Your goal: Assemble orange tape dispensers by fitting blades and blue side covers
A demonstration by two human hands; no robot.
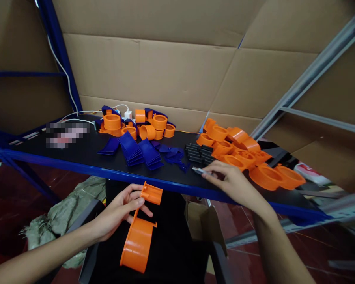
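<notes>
Assembly station, part-way through a batch of orange hinged plastic parts.
An orange cup-shaped part (139,236) with a small cap is held below the table edge, the left hand (118,211) closed around its upper end. The right hand (232,181) rests on the black table (83,154), fingertips pinched on a small dark strip (201,170) beside a stack of black strips (199,153). Blue pieces (139,152) and two piles of orange parts (239,154) lie unused; much work is judged left.
</notes>
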